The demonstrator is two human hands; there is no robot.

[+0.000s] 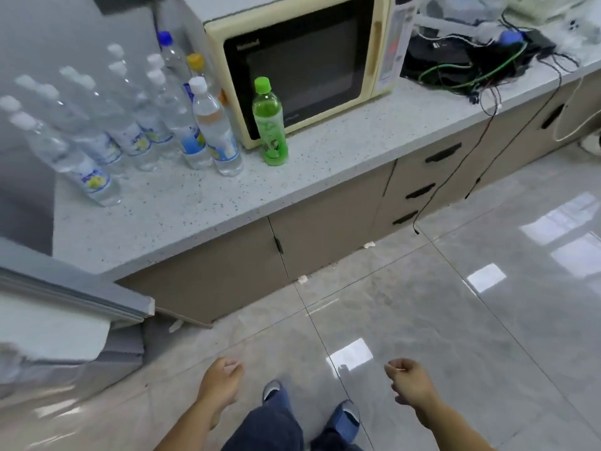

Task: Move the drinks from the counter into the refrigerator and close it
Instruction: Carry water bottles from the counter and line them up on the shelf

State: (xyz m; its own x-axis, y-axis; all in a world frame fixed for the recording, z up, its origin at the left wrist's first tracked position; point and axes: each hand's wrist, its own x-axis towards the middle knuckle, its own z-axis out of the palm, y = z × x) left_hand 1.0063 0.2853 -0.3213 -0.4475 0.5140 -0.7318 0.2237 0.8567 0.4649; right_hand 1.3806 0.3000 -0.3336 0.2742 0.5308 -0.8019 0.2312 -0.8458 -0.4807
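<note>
Several clear water bottles (214, 125) with white caps stand crowded on the left of the speckled counter (182, 209). A green drink bottle (270, 125) stands apart to their right, in front of the microwave. The refrigerator door (74, 294) is swung open at the lower left, its edge below the counter's corner. My left hand (221, 382) and my right hand (411, 382) hang low over the floor with loosely curled fingers. Neither hand holds anything, and both are far from the bottles.
A cream microwave (299, 60) stands at the back of the counter. Tangled cables and black devices (471, 60) lie to its right. Beige cabinets and drawers (422, 177) run below. Glossy grey floor tiles (455, 304) stretch ahead; my slippered feet show at the bottom.
</note>
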